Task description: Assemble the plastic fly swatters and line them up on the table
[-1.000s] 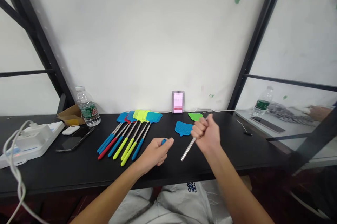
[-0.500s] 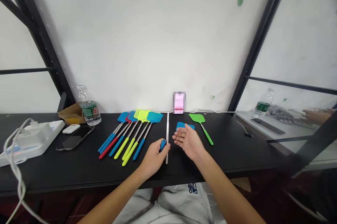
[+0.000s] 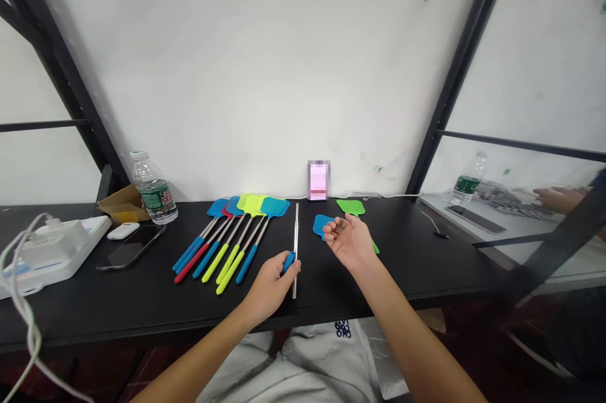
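Observation:
My left hand (image 3: 271,286) is closed around a blue handle (image 3: 288,261), most of which the fingers hide. Against its thumb runs a thin silver rod (image 3: 296,232), upright in the view. My right hand (image 3: 351,242) hovers palm up, fingers loosely curled and apart, with nothing visible in it. Just beyond its fingertips lies a blue fly swatter head (image 3: 320,225), partly covered by them. Behind that hand is a green fly swatter (image 3: 351,206), its shaft mostly hidden. Left of my left hand, several fly swatters (image 3: 243,235) with blue, red and yellow handles lie fanned side by side.
On the left stand a water bottle (image 3: 155,191) and a cardboard box (image 3: 124,203), near a phone (image 3: 132,247), a white case (image 3: 123,231) and a power strip (image 3: 89,242). A lit phone (image 3: 319,180) leans on the wall. A short cable (image 3: 440,235) lies right on the black table (image 3: 402,276).
My right hand has moved slightly right, uncovering more of the blue swatter head and covering the green swatter's shaft. The left hand keeps its grip. The whole view has shifted slightly.

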### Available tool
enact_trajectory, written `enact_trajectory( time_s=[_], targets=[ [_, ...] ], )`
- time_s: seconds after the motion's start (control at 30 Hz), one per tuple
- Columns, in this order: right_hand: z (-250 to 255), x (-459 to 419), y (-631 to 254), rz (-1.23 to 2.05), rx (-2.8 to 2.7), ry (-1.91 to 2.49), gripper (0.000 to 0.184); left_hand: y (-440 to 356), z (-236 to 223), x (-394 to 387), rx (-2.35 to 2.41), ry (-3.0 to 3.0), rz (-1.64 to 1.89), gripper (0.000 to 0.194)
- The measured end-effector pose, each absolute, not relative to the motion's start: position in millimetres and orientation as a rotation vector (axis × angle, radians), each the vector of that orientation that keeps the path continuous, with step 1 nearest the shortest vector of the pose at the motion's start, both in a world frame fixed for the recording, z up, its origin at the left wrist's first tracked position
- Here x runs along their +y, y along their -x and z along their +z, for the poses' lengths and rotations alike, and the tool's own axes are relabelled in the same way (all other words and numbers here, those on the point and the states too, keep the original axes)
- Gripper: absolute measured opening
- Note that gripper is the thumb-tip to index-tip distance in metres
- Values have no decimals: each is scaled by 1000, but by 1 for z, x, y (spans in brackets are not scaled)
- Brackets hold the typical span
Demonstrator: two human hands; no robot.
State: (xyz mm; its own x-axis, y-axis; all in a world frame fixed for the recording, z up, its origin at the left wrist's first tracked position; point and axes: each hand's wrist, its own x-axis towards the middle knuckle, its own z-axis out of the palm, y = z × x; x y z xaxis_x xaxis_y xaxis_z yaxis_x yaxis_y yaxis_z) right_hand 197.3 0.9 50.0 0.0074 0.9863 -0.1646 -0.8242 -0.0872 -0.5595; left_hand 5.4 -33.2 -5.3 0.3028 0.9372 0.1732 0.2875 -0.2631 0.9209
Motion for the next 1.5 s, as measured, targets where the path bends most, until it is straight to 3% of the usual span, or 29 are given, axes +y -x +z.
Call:
enact_trajectory(
  time_s=[1.07,1.5],
  targets=[
    [59,-2,-207,1596,-310,554,20,8,0,-51,1041,-1786,963,32],
    [47,3,-214,1838,-583,420,30,5,2,-54,1069,-1733,1013,33]
  ],
)
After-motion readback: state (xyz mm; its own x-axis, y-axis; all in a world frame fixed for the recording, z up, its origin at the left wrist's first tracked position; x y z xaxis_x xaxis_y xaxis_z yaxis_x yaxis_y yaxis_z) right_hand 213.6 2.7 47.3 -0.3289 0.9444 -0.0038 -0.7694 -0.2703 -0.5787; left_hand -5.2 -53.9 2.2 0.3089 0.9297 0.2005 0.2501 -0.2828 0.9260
